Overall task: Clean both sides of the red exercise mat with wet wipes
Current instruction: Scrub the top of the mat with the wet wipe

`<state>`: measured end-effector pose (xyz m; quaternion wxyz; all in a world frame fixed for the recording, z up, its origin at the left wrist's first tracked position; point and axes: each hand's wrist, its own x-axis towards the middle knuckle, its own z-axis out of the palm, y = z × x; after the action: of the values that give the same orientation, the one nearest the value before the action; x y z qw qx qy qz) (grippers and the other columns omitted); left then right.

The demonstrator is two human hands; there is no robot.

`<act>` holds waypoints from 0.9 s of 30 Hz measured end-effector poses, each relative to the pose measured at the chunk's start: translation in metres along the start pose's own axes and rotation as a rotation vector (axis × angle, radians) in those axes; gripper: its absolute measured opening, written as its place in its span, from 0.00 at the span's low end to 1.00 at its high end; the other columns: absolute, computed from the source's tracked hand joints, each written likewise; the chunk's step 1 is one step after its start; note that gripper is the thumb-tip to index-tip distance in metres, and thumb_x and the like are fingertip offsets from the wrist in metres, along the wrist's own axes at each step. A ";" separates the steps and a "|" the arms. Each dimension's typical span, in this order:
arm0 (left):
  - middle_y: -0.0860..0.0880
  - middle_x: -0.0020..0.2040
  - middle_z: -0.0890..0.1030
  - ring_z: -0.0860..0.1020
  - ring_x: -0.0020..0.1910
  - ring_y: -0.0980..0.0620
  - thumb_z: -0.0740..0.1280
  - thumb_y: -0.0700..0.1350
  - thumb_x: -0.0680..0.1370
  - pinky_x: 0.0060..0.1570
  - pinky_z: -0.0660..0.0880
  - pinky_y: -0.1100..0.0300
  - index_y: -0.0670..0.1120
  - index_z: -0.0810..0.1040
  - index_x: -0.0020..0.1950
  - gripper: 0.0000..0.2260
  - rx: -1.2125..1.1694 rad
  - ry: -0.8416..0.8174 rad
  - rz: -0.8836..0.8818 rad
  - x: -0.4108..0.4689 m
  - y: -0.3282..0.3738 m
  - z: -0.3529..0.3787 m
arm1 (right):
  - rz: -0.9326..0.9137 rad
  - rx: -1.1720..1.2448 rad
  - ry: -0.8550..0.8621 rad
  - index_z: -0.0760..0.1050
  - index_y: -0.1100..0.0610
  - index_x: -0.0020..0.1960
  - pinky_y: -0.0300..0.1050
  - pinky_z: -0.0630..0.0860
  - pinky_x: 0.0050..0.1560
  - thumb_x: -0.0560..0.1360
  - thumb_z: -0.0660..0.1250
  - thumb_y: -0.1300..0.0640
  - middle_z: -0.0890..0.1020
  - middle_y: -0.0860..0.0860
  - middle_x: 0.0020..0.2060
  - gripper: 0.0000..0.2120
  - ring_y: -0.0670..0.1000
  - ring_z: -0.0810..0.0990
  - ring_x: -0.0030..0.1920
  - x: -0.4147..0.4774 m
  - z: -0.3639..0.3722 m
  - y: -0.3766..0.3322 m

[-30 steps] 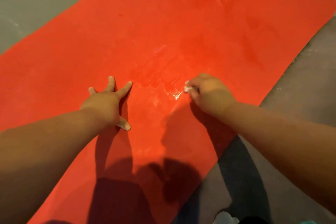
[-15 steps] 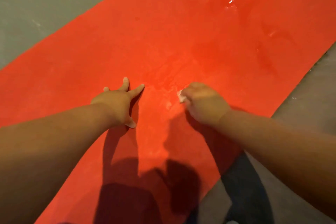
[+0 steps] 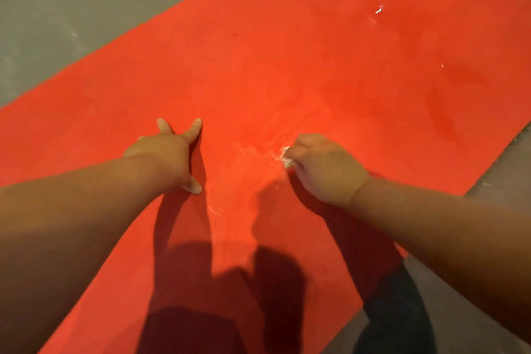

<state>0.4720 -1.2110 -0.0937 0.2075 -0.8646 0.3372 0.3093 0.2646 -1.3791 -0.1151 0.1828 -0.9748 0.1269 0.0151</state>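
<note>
Item 1: red exercise mat [image 3: 316, 66]. Lies flat on a grey floor [image 3: 86, 8], its long run going from 7 o'clock to 1 o'clock across the view. Floor shows at 10 o'clock and at 4 o'clock of it.

Item 2: left hand [image 3: 163, 158]. Fingers straight and spread, thumb out, pressed on the mat and holding nothing. Sits at 9 o'clock of the right hand, apart from it.

Item 3: right hand [image 3: 324, 169]. Fingers curled tight round a wet wipe [image 3: 286, 159], held down against the mat.

Item 4: the wipe. White and bunched, with only a small part showing at the fist's 9 o'clock edge.

Item 5: wet sheen [image 3: 258, 146]. Glossy patch on the mat between the two hands; darker damp streaks [image 3: 442, 115] towards 2 o'clock.
</note>
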 end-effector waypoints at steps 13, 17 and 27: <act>0.39 0.78 0.41 0.67 0.68 0.30 0.79 0.61 0.59 0.59 0.72 0.44 0.66 0.34 0.74 0.61 -0.010 0.004 -0.006 0.003 -0.001 0.001 | -0.114 0.097 -0.039 0.80 0.59 0.41 0.48 0.74 0.45 0.71 0.62 0.62 0.78 0.56 0.39 0.07 0.59 0.78 0.43 0.014 0.016 -0.034; 0.40 0.78 0.41 0.67 0.68 0.30 0.80 0.61 0.58 0.58 0.73 0.44 0.67 0.34 0.73 0.62 -0.019 0.008 -0.012 0.003 -0.005 0.001 | 0.022 0.031 0.099 0.82 0.59 0.46 0.45 0.69 0.50 0.72 0.63 0.62 0.81 0.58 0.43 0.09 0.60 0.80 0.46 0.047 -0.007 0.020; 0.40 0.78 0.42 0.67 0.68 0.30 0.80 0.60 0.58 0.59 0.73 0.43 0.67 0.34 0.73 0.62 -0.041 0.003 -0.021 0.001 -0.006 -0.002 | 0.015 0.061 0.097 0.81 0.59 0.42 0.48 0.70 0.48 0.70 0.61 0.62 0.78 0.58 0.40 0.09 0.61 0.78 0.44 0.046 0.016 -0.032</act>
<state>0.4780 -1.2087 -0.0920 0.1925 -0.8726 0.3222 0.3126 0.3174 -1.3559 -0.1222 0.2058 -0.9674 0.1433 -0.0347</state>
